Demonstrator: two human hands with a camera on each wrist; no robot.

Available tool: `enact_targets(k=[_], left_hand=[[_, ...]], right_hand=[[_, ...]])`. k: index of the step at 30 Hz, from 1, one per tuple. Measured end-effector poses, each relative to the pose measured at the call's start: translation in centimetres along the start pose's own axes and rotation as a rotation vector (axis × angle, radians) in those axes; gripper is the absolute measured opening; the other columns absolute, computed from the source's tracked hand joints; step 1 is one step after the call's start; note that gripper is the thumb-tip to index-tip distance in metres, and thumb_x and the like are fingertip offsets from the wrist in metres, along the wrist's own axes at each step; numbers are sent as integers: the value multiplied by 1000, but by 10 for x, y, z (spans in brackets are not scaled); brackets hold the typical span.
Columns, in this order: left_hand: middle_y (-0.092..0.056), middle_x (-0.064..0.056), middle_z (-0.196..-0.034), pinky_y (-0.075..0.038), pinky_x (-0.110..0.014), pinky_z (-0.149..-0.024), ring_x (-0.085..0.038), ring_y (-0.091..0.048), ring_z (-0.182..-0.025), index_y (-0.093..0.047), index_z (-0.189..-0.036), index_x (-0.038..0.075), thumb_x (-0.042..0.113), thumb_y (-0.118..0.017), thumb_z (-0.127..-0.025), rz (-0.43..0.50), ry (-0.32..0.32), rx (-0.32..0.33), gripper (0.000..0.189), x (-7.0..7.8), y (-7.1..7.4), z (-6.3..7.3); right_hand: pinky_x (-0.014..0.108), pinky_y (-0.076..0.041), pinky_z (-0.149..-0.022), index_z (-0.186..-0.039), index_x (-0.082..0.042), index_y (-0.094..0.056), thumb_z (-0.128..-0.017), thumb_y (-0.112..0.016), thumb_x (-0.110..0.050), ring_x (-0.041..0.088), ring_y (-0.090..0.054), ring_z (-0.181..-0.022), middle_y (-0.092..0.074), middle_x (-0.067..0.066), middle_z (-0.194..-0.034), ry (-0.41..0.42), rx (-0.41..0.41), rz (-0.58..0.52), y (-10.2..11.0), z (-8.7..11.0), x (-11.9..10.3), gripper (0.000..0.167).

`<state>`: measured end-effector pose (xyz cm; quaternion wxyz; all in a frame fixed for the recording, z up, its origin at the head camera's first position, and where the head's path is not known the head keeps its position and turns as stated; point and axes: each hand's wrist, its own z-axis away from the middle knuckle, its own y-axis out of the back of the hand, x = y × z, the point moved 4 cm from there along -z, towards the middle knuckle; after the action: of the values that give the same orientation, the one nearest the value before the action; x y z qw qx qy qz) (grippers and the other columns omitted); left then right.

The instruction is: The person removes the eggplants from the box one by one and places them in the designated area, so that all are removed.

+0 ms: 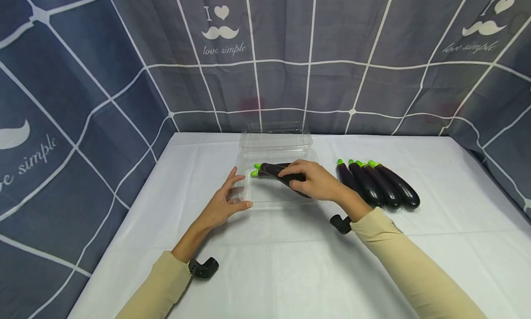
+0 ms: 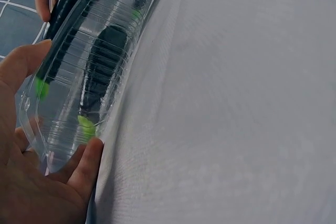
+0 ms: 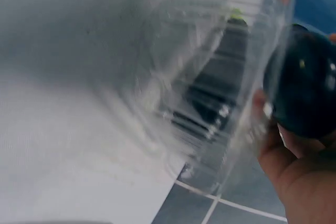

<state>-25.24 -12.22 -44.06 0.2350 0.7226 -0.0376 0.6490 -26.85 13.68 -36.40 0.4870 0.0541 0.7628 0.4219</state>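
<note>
A clear plastic clamshell container lies on the table with its lid folded back. My right hand grips a dark eggplant with a green tip, tilted over the container. Below it, another eggplant shows through the clear wall in the left wrist view; from the head it is mostly covered. At the container's left end my left hand spreads its fingers, the thumb by the front corner and the other fingers along the side. The right wrist view is blurred; the held eggplant's rounded end shows there.
Several eggplants lie side by side on the white tablecloth, right of the container and close to my right forearm. A dark grey curtain with white lines hangs behind the table and along its sides.
</note>
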Motion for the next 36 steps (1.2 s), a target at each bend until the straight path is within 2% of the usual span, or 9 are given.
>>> enact_targets(k=[4,8,19,26,36], left_hand=[[1,3,-165,-36,-56,-107,-38,-29,-141,-33,-152,9,19,-76,-88,-3,-3,0,78,0,0,0],[1,5,-165,-36,-55,-108,-38,-29,-141,-33,-153,8,19,-76,-88,-7,-5,-3,78,0,0,-1],[1,1,-165,-36,-56,-107,-39,-30,-141,-34,-152,8,17,-77,-88,0,-7,3,78,0,-1,-1],[1,2,-165,-35,-56,-108,-40,-29,-141,-34,-152,8,17,-77,-87,16,-2,2,79,-1,-1,-1],[1,6,-165,-32,-57,-109,-41,-24,-143,-33,-153,8,17,-77,-87,12,1,2,79,0,-1,-1]], right_hand=[[41,-48,-85,-125,-11,-69,-93,-61,-7,20,-57,-105,-63,4,-119,-12,-33,2,4,5,-1,33],[43,-48,-88,-127,-10,-66,-95,-61,-8,22,-56,-111,-62,5,-122,-15,-33,10,7,10,-1,33],[40,-48,-80,-129,-14,-65,-95,-67,-18,19,-55,-98,-58,3,-116,-99,-20,-4,18,27,0,35],[39,-49,-77,-128,-15,-66,-94,-68,-20,18,-56,-92,-59,2,-116,-97,11,21,24,36,4,34],[40,-49,-82,-126,-17,-67,-93,-69,-22,16,-56,-98,-60,0,-117,-111,46,26,33,51,12,34]])
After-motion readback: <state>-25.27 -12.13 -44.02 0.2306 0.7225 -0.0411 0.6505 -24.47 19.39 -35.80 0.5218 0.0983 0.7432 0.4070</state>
